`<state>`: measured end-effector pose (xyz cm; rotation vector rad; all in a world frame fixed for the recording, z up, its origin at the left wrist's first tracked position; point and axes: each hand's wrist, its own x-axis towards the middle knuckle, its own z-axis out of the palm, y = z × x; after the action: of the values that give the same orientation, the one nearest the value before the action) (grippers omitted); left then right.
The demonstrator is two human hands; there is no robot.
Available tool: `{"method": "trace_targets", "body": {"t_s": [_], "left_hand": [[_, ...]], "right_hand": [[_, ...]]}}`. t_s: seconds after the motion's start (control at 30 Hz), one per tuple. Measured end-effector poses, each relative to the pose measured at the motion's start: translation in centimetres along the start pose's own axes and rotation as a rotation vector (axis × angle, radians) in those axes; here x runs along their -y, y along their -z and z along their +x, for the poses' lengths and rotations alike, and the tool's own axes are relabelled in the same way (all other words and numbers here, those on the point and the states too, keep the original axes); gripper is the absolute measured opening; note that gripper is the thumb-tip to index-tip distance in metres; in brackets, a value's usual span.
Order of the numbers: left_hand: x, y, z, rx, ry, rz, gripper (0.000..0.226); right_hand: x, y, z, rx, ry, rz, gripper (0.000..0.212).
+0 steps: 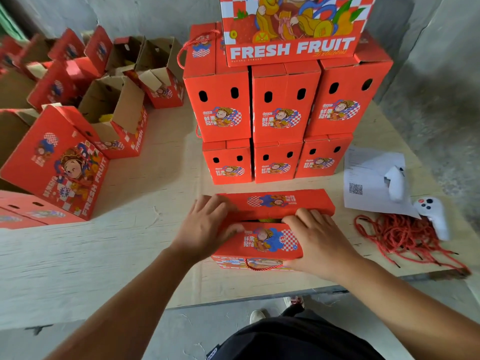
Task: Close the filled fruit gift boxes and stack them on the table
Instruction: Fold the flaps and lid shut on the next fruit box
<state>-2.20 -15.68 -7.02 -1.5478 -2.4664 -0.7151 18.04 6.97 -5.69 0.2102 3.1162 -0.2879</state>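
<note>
Red printed gift box (270,237), lower centre of frame, top flaps nearly closed; pressed flat between left hand (207,224) and right hand (317,240), fingers extended.

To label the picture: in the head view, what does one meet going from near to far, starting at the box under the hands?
Box being closed → lower row of closed boxes → upper row of closed boxes → top box marked FRESH FRUIT.
</note>
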Motion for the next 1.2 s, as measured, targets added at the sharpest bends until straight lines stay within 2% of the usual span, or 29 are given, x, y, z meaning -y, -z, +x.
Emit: {"method": "trace_targets", "body": {"t_s": [0.13, 0.2, 0.33, 0.4, 0.5, 0.53, 0.6, 0.67, 0.7, 0.77, 0.83, 0.87, 0.9, 0.97, 1.0, 1.1, 1.2], "left_hand": [[-1.2, -0.5, -1.5, -0.033, -0.037, 0.074, 0.071], [-2.0, -0.5, -1.8, 0.015, -0.038, 0.113, 0.084], [-3.2, -0.9, -2.3, 0.121, 0.017, 0.206, 0.096], [-3.2, -1.0, -2.1, 0.107, 0.031, 0.212, 0.097], [-2.8, -1.1, -1.6, 0.077, 0.017, 0.194, 0.100], [-2.7, -1.0, -1.6, 0.088, 0.022, 0.193, 0.101], [-2.6, -1.0, -1.5, 0.104, 0.045, 0.178, 0.095], [-2.8, -1.2, -1.4, 0.054, 0.086, 0.117, 0.069], [-3.0, -1.3, -1.2, 0.025, 0.112, 0.104, 0.055], [-3.5, -1.6, -0.6, -0.020, 0.152, 0.150, 0.039], [-3.8, -1.9, -0.3, -0.057, 0.145, 0.197, 0.035], [-3.9, -2.0, -0.2, -0.075, 0.133, 0.227, 0.034], [-3.9, -2.1, -0.2, -0.088, 0.128, 0.265, 0.033], [-3.8, -2.0, -0.1, -0.067, 0.152, 0.322, 0.037], [-3.7, -2.0, 0.1, -0.007, 0.171, 0.318, 0.044], [-3.0, -1.8, 0.9, 0.308, 0.220, 0.220, 0.068], [-2.4, -2.2, 1.4, 0.424, 0.199, 0.246, 0.074]], "right_hand": [[-0.4, 0.1, -0.1, -0.044, 0.007, 0.034, 0.092], [-0.7, 0.2, -0.2, -0.082, 0.013, 0.052, 0.093], [-0.6, 0.0, -0.2, 0.023, -0.010, 0.061, 0.093], [-0.5, 0.0, -0.2, -0.018, -0.023, 0.109, 0.081], [-0.4, 0.4, -0.5, -0.222, -0.066, 0.289, 0.042], [-0.3, 0.6, -0.4, -0.285, -0.070, 0.305, 0.035], [0.0, 0.6, 0.1, -0.368, -0.067, 0.214, 0.029], [0.1, 0.9, 0.8, -0.456, -0.081, 0.035, 0.017], [-0.1, 1.1, 1.2, -0.481, -0.103, -0.015, 0.018], [-1.1, 1.5, 2.1, -0.388, -0.170, -0.025, 0.045], [-2.3, 1.6, 3.0, -0.097, -0.211, -0.018, 0.077], [-2.7, 1.3, 3.2, 0.046, -0.220, -0.005, 0.084], [-3.1, 0.9, 3.4, 0.138, -0.210, 0.003, 0.086], [-3.7, 0.2, 3.5, 0.174, -0.176, -0.018, 0.086], [-3.9, 0.0, 3.5, 0.178, -0.170, -0.042, 0.085], [-4.1, -0.2, 3.7, 0.241, -0.177, -0.068, 0.073], [-3.8, 0.1, 4.1, 0.297, -0.200, -0.065, 0.068]]}}
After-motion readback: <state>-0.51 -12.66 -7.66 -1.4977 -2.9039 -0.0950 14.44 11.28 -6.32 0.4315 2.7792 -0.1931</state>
